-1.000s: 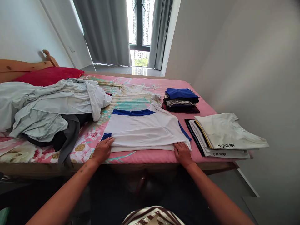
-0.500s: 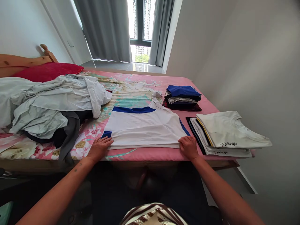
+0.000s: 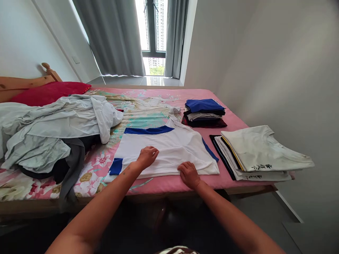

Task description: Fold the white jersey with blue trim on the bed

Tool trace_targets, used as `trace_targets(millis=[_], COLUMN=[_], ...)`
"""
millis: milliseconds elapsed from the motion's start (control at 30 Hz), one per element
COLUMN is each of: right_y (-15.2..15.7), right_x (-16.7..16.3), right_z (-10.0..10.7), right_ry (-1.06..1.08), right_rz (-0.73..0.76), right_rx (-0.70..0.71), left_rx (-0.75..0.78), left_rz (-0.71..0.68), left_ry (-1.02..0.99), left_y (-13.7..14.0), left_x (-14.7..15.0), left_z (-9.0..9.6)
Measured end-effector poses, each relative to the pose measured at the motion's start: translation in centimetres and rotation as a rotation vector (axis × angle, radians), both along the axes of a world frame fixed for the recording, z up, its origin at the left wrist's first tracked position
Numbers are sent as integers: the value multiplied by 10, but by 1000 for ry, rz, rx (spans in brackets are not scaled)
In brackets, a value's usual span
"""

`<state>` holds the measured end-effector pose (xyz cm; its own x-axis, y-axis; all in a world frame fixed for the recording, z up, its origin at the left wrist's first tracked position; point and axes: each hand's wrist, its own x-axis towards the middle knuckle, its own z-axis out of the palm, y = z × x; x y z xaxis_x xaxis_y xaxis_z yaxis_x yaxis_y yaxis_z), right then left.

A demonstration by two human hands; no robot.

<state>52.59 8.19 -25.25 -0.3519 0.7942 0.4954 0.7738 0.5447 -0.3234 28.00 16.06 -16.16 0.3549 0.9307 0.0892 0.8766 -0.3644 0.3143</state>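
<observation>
Where the pink floral bedsheet (image 3: 165, 182) reaches the bed's near edge, a white shirt with blue trim (image 3: 171, 151) lies flat, its long axis running left to right along that edge; a narrow strip of its cloth points away from the person. Just right sits a stack of T-shirts (image 3: 254, 150). Left hand (image 3: 146, 157) arches over the shirt's middle, fingers loosely bent; right hand (image 3: 189, 173) rests at its near edge, fingers together. I cannot tell whether either pinches fabric.

Shirt (image 3: 172, 143) on bed (image 3: 193, 94) — clothes heap (image 3: 69, 121) to its left, two stacks (image 3: 265, 151) right.
</observation>
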Motion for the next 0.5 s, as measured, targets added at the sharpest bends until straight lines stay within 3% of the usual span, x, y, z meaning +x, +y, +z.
trace_targets(millis=[233, 500], right_y=[0, 3], right_x=[3, 4], right_z=[-10, -9], right_ry=[27, 64], right_rz=[-11, -12], right_rx=[-24, -51], left_rx=[-190, -465], left_rz=[45, 124], left_ry=[76, 7], left_y=[64, 102], left_x=[80, 101], left_z=[-6, -20])
